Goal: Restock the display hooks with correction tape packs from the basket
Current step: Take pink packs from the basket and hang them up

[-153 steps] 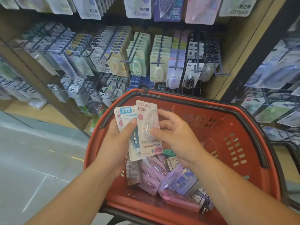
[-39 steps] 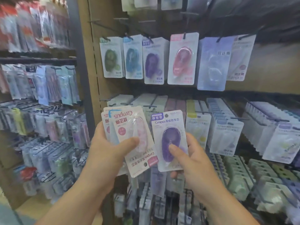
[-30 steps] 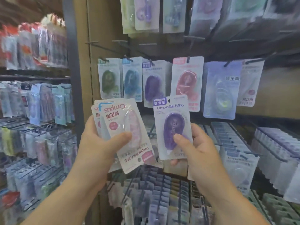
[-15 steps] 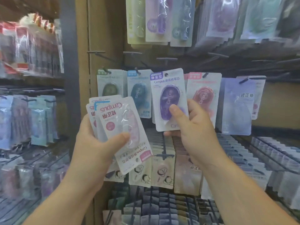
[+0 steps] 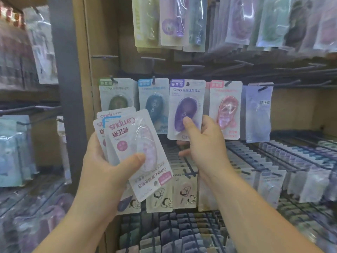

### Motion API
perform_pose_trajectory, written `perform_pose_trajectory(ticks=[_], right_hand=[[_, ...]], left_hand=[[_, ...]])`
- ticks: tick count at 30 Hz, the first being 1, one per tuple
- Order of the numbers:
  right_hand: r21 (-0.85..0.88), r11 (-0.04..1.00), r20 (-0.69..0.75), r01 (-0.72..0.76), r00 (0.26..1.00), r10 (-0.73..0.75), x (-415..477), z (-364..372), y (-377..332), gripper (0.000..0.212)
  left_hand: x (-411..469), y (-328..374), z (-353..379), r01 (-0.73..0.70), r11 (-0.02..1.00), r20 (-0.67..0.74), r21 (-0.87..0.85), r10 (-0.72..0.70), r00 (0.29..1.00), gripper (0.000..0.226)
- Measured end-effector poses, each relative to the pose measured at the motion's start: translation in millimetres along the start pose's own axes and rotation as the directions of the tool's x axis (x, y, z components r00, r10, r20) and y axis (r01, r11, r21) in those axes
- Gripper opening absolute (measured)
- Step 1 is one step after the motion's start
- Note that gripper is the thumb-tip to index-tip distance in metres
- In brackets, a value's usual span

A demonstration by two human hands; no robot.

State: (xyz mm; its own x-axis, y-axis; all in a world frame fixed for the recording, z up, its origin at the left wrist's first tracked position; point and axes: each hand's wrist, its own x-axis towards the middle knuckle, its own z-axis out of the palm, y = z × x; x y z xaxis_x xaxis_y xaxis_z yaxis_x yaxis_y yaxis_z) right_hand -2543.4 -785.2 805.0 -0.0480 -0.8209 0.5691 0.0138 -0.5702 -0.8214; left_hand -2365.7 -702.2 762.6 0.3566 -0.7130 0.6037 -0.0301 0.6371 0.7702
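Clamped in the right hand's (image 5: 204,143) grip, the purple correction tape pack (image 5: 186,108) is now raised to the hook row (image 5: 153,79), between the blue pack (image 5: 154,105) and the pink pack (image 5: 226,110), judged ready for hanging, while spare packs (image 5: 135,143) are gripped by the left hand (image 5: 107,161).

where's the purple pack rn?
Head view, centre: right hand pinches the purple pack at the hook row, between the blue pack and pink pack, right of the left hand's stack.

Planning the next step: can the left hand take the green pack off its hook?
Probably not: the left hand grips a stack of packs, which also hides part of the green pack.
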Motion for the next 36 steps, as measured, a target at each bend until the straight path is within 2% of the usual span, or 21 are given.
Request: perform_pose_trajectory(ticks=[6,10,16,21,24,27,31,33,36], right_hand=[[-0.025,0.999,-0.06,-0.037,0.998,0.036,0,-3,-4,0.034],[0.006,0.998,-0.049,-0.066,0.997,0.067,3,8,-3,0.027],[-0.014,0.992,-0.073,-0.128,0.989,0.127,12,20,5,0.028],[0.032,0.981,-0.088,-0.189,0.978,0.191,9,18,4,0.029],[0.082,0.984,-0.098,-0.156,0.982,0.164,-3,14,0,0.025],[0.171,0.978,-0.045,-0.117,0.991,0.126,-25,6,-4,0.023],[0.183,0.982,-0.053,-0.045,0.997,0.055,-58,-7,-6,0.028],[0.159,0.987,0.014,-0.037,0.999,0.035,-72,-14,-8,0.035],[0.063,0.996,0.242,-0.066,0.969,0.049,-86,-19,-14,0.036]], left_hand=[[3,-4,-3,0.028,0.998,0.041,-0.052,-0.026,0.999,0.082],[6,-3,-4,0.028,0.998,0.049,-0.061,-0.025,0.999,0.073],[5,3,-3,0.033,0.998,0.068,-0.06,-0.029,0.997,0.07],[4,5,-5,0.058,0.995,0.094,-0.078,-0.05,0.994,0.077],[2,6,-5,0.07,0.992,0.096,-0.108,-0.06,0.994,0.083],[1,8,-4,0.078,0.986,0.105,-0.147,-0.063,0.992,0.083],[-1,8,4,0.093,0.98,0.13,-0.177,-0.07,0.989,0.083],[-3,7,9,0.096,0.979,0.137,-0.18,-0.072,0.988,0.083],[-4,5,18,0.098,0.98,0.158,-0.172,-0.07,0.985,0.086]])
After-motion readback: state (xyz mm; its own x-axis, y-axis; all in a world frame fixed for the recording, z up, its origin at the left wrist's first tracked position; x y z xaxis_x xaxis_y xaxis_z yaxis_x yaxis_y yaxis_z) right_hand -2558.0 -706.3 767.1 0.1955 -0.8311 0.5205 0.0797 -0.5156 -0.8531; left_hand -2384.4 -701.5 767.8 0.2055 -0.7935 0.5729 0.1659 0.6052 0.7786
